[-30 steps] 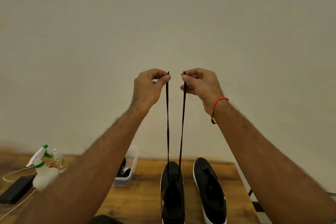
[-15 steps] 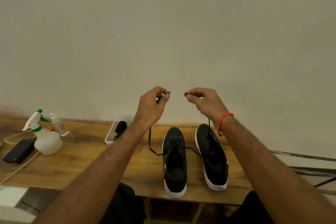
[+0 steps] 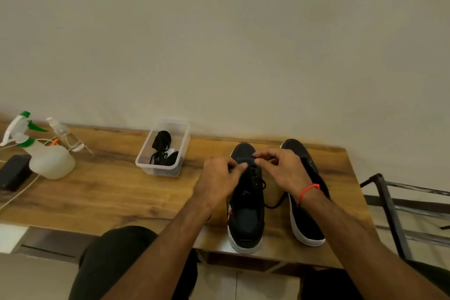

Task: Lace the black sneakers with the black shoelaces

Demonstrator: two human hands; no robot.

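We see a wooden worktop [image 3: 102,192] running across the lower half of the frame, backed by a plain pale wall [image 3: 219,44]. At the left edge stand a white spray bottle [image 3: 46,158] with green trim, a small clear bottle [image 3: 64,135] behind it, and a dark box [image 3: 13,175] with a pale cable [image 3: 19,193]. A clear plastic tub [image 3: 163,151] near the centre holds a bundled black lace [image 3: 162,147]. At the right edge a dark metal frame [image 3: 389,204] is cut off.

Two black sneakers sit right of centre, toes toward the wall. Our left hand [image 3: 220,179] and right hand [image 3: 283,169] meet over the left sneaker [image 3: 246,204], fingers pinched around the black shoelace [image 3: 275,203] at the eyelets; the pinch itself is too small to make out. The right sneaker [image 3: 306,221] is partly hidden by the right wrist with its red band [image 3: 309,190]. Our dark-clad knees [image 3: 117,256] are cut off at the bottom.
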